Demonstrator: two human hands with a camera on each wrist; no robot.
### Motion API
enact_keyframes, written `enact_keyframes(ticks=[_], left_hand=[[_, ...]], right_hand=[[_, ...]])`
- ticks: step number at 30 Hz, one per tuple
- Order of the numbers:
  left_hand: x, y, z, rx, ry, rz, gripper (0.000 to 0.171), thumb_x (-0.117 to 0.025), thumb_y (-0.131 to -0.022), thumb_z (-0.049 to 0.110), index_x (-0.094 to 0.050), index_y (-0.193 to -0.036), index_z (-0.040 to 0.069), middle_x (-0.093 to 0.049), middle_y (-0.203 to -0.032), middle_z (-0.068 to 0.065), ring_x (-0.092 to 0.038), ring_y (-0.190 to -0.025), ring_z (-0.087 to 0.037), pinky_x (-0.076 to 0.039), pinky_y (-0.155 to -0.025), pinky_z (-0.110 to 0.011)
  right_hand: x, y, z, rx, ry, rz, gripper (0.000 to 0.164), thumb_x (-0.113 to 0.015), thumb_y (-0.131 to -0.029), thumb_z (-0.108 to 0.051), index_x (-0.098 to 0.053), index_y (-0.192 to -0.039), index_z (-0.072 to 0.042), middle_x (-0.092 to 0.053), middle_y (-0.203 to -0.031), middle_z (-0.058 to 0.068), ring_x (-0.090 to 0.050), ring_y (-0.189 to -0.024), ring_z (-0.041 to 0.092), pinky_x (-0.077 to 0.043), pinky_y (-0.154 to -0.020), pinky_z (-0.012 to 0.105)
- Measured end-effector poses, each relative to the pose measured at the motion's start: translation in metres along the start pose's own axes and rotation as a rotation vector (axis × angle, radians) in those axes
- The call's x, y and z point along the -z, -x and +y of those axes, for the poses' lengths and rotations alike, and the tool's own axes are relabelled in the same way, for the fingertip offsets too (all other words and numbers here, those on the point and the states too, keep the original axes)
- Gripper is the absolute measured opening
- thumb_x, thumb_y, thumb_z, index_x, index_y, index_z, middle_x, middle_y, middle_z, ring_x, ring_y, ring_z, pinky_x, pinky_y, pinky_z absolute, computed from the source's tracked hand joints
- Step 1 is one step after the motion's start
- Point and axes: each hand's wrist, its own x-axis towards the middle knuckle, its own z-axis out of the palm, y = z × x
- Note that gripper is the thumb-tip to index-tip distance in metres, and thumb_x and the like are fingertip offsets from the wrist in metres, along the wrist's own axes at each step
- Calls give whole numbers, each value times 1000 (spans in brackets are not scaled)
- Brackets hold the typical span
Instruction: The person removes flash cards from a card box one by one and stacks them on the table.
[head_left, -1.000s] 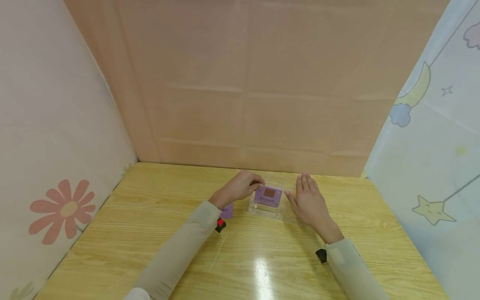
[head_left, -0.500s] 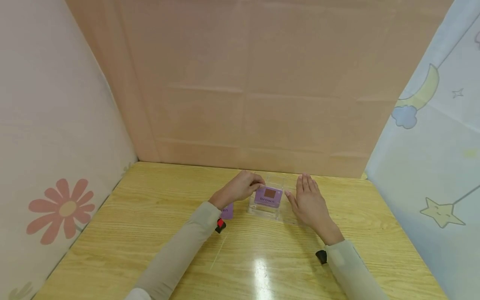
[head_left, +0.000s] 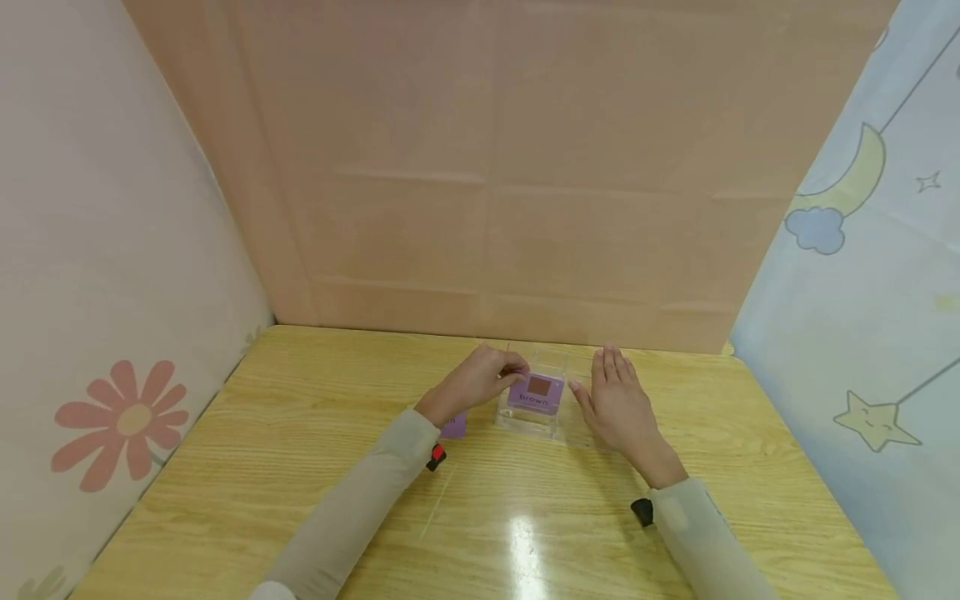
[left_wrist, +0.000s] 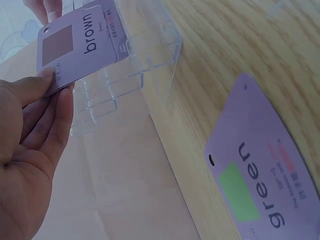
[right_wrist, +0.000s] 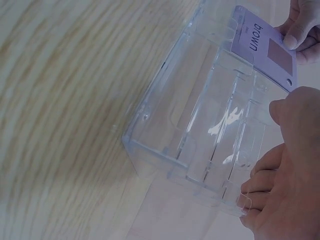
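A purple card printed "brown", with a brown square on it, leans in a slot of a clear plastic tiered holder. At the card's left edge, my left hand pinches a corner between thumb and fingers, as the left wrist view shows. My right hand rests at the right side of the holder with its fingers extended. In the right wrist view its fingertips touch the holder's rear edge. A second purple card, printed "green", lies on the table left of the holder, mostly hidden by my left arm in the head view.
The holder's other tiers show no cards in the right wrist view. The wooden table ends at an upright beige backdrop. Patterned panels stand on both sides.
My left hand shifts slightly, its thumb a little lower over the corner of the brown card. My right hand and the holder stay in place.
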Motion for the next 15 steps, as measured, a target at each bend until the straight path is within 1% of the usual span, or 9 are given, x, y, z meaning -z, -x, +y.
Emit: enact_keyframes(ticks=[3, 6, 10, 15], left_hand=[[0, 1, 0, 2, 12, -4, 18, -71, -100, 10, -77, -116, 6, -81, -109, -7, -78, -95, -15, -61, -81, -16], [0, 0, -1, 12, 43, -5, 17, -71, -100, 10, -78, -115, 5, -81, -108, -8, -78, -95, -16, -61, -81, -16], [1, -1, -2, 27, 78, -11, 14, -70, -100, 11, -79, -111, 6, -82, -106, -7, -79, -94, -16, -61, -79, -15], [4, -3, -3, 29, 93, -27, 14, -69, -102, 15, -80, -108, 8, -82, -104, -5, -78, -89, -14, -60, -74, -15]], right_hand=[[0, 0, 0, 0, 2, 2, 74, -47, -112, -38, -33, -151, 24, -36, -158, 43, -32, -153, 56, -27, -129, 63], [0, 0, 0, 1, 4, 6, 74, -48, -112, -38, -33, -151, 24, -36, -158, 43, -33, -153, 56, -27, -129, 64], [-1, 0, 0, 4, 1, 2, 74, -47, -112, -38, -33, -151, 24, -34, -158, 43, -32, -153, 56, -27, -128, 64], [-1, 0, 0, -2, 0, -2, 74, -47, -112, -38, -33, -151, 23, -35, -159, 43, -32, -153, 56, -27, -129, 64]])
